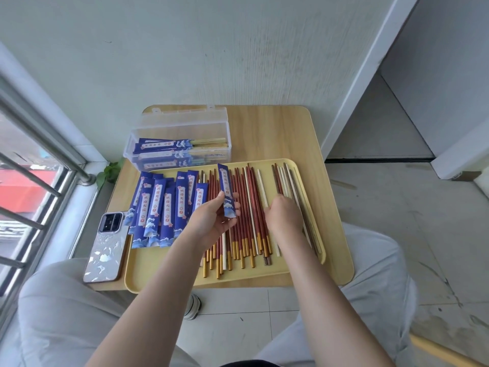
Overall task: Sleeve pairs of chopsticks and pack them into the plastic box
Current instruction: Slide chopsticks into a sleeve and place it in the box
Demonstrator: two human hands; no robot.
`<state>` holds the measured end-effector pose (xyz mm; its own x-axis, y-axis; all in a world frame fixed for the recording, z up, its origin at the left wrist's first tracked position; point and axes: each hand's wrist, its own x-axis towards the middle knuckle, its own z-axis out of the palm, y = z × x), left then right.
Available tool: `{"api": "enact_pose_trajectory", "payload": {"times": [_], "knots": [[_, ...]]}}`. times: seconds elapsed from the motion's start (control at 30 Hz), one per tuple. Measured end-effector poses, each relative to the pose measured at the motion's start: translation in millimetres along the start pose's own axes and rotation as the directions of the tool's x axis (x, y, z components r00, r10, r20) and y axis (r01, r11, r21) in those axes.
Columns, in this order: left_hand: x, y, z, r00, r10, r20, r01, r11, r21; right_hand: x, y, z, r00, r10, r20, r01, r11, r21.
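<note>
My left hand (211, 218) pinches one blue paper sleeve (226, 190) upright above the yellow tray (264, 276). My right hand (284, 215) reaches down onto the loose chopsticks (247, 207), its fingers curled among the brown and white ones; what it holds is hidden. Red, white and brown chopsticks lie side by side across the tray's middle and right. A pile of empty blue sleeves (158, 207) covers the tray's left part. The clear plastic box (180, 144) stands open behind the tray, with several sleeved pairs inside.
A phone (105, 247) in a white case lies on the wooden table (277, 131), left of the tray. A window with metal bars is at the far left, a wall behind the table. My knees flank the table's front edge.
</note>
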<state>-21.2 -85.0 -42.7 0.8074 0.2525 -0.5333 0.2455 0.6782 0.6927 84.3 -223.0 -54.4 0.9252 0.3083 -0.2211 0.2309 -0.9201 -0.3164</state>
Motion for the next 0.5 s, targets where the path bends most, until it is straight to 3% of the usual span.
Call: {"api": "enact_pose_trajectory", "payload": {"times": [0.2,0.3,0.4,0.47,0.5], "knots": [[-4,1,-7,0.997,0.027,0.067,-0.023,0.999,-0.046,2,-3,-10,0.999,0.014,0.049,-0.018,0.995,0.098],[-6,2,-9,0.995,0.081,0.066,-0.075,0.993,-0.095,-2,-4,-23,0.996,-0.022,0.085,-0.01,0.93,0.366],[-6,5,-10,0.988,0.144,0.046,-0.136,0.979,-0.154,-11,-9,-38,0.972,-0.099,0.215,-0.1,0.651,0.752],[-6,8,-10,0.984,0.169,0.047,-0.158,0.97,-0.187,-16,-14,-42,0.945,-0.177,0.277,-0.169,0.461,0.871],[-6,9,-9,0.983,0.178,0.053,-0.164,0.967,-0.196,-17,-15,-41,0.935,-0.205,0.29,-0.18,0.43,0.885]]}}
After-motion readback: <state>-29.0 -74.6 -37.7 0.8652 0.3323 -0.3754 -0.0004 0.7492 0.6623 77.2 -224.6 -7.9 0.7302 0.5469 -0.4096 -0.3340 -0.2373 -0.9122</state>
